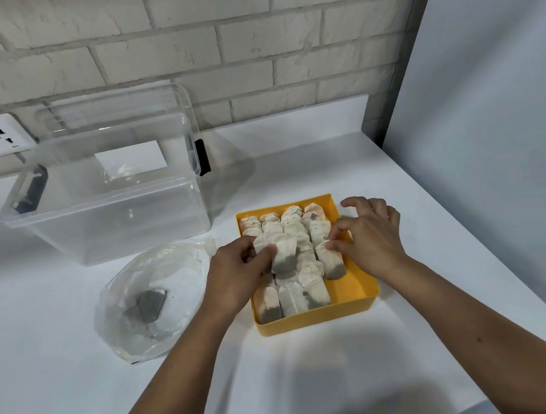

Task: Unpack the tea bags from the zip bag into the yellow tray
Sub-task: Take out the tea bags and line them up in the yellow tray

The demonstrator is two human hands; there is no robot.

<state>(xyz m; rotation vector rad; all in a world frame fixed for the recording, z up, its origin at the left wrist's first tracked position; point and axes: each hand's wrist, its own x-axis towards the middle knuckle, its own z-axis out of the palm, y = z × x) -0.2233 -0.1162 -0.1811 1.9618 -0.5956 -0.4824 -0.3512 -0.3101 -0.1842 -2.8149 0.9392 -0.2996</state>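
On the white counter (319, 373), left hand (235, 276) fingers pinch a tea bag (284, 253) over the yellow tray (353, 286); right hand (367, 233) fingers press another.

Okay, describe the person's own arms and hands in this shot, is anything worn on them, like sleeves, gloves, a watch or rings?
Both forearms are bare as far as the frame shows: no sleeves, no gloves. The left hand and right hand show no watch, bracelet or ring on the visible parts. Fingernails look short and unpainted. A small dark mark sits on the right forearm.
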